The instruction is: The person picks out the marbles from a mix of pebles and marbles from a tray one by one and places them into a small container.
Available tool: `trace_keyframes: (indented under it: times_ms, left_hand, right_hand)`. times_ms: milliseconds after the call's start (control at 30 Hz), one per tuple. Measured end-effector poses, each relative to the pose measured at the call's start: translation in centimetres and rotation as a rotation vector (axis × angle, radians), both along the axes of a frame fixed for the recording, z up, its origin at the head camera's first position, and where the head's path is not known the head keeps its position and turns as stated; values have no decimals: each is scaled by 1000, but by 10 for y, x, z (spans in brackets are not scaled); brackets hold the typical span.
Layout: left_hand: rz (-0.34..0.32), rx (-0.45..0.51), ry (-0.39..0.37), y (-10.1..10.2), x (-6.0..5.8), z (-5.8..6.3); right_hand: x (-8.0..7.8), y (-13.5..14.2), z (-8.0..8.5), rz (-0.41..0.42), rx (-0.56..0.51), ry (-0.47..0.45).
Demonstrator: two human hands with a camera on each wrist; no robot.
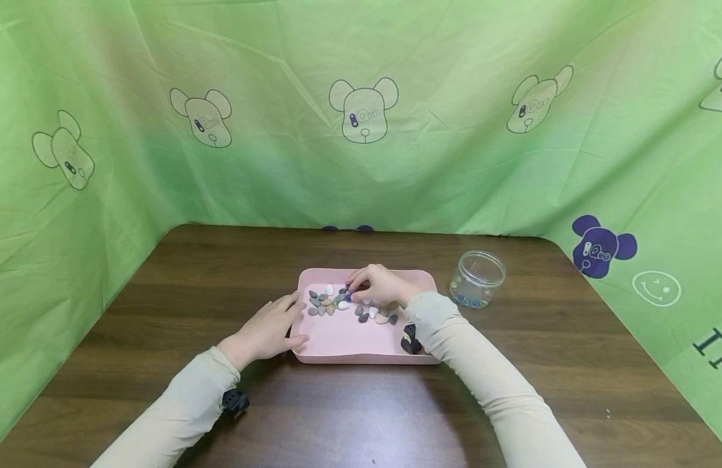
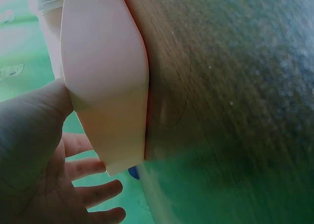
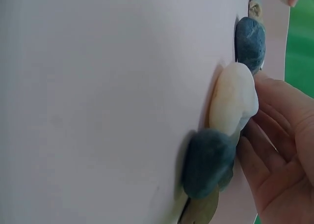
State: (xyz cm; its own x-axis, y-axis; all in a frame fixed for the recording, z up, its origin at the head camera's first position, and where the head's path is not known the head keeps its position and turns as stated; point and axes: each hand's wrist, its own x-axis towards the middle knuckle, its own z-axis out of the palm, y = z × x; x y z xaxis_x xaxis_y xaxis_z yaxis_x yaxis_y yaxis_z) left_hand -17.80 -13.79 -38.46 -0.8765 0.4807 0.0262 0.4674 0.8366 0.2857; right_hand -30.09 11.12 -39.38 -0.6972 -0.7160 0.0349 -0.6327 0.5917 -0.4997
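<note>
A shallow pink tray (image 1: 337, 338) holds many smooth pebbles (image 1: 322, 302) in grey, white and tan. My right hand (image 1: 379, 286) reaches over the pebbles, its thumb and fingers curled and pinching a small dark blue marble (image 1: 348, 298). In the right wrist view, a white pebble (image 3: 233, 98) and a dark grey pebble (image 3: 208, 162) hide those fingertips. My left hand (image 1: 271, 328) rests at the tray's left side with fingers spread over the rim. The left wrist view has the thumb against the tray wall (image 2: 105, 62) and the other fingers loosely extended.
Right of the tray stands a clear lidless jar (image 1: 477, 279) with several coloured marbles at its bottom. Everything is on a brown wooden table (image 1: 232, 260), with a green printed cloth (image 1: 279, 175) hanging behind and at both sides.
</note>
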Motion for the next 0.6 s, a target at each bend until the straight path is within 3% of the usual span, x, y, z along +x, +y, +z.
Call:
trace_keyframes:
  times_ms: [600]
  left_hand:
    - [-6,-5,7,0,-2,-2]
  right_hand:
    - [1,-4,-1,-14,-3,-33]
